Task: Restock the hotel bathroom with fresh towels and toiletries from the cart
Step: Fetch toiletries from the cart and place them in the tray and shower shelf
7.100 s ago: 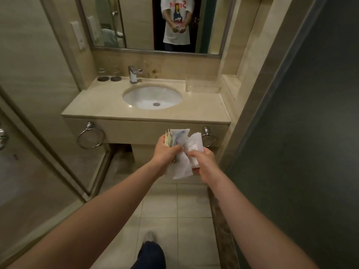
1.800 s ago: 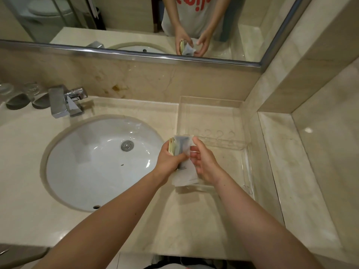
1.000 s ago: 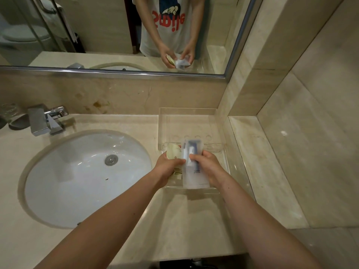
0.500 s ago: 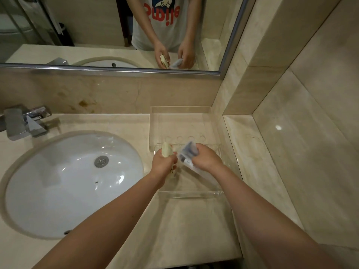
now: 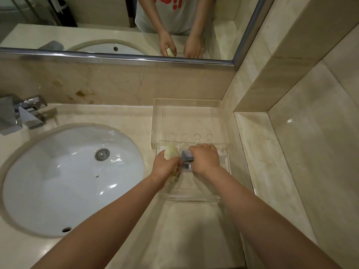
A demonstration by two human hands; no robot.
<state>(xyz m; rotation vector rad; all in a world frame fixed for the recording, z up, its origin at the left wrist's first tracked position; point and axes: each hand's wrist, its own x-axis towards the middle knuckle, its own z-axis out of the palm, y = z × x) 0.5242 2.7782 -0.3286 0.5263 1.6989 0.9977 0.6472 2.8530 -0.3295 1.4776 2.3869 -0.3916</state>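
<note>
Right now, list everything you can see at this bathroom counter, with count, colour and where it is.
sink basin: one, white, set into the counter at left
drain: one, silver, in the basin
faucet: one, chrome, at the far left behind the basin
counter: one, beige marble
clear tray: one, transparent, right of the basin
mirror: one, metal-framed, above the backsplash
pale yellow packets: a few, in the left hand
white and blue packet: one, under the right hand, in the tray
left hand: shut on packets
right hand: pressing its packet down
</note>
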